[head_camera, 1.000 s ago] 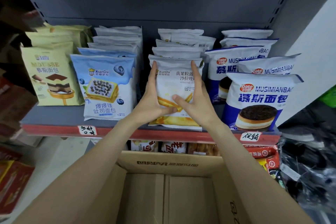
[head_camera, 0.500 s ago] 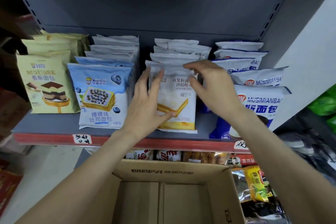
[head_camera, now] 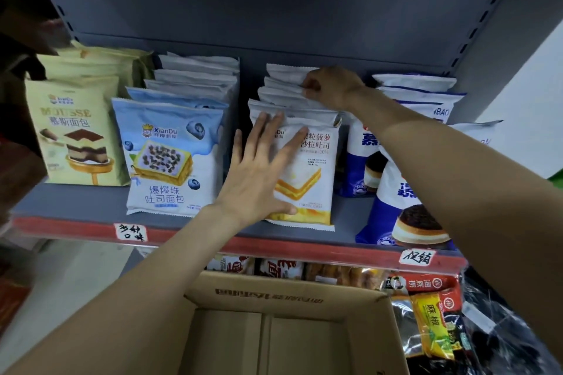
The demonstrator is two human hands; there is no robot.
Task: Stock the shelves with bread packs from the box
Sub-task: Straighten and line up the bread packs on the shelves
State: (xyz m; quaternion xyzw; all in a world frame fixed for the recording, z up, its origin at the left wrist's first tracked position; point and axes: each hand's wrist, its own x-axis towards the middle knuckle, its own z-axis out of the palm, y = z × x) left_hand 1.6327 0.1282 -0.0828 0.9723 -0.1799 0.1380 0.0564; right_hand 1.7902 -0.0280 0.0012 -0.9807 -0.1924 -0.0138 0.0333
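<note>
While left hand (head_camera: 262, 173) presses flat, right hand (head_camera: 330, 88) pinches packs (head_camera: 286, 82).

On the shelf (head_camera: 91, 207) stand four rows of bread packs: yellow mousse packs (head_camera: 74, 131), five blueberry toast packs (head_camera: 170, 155), four pineapple toast packs (head_camera: 307, 167), blue Musimianbao packs (head_camera: 408, 216). One cardboard box (head_camera: 283, 307) is below.

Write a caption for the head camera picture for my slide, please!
Left hand presses the front pineapple toast pack while right hand pinches packs behind, above an empty-looking box.
</note>
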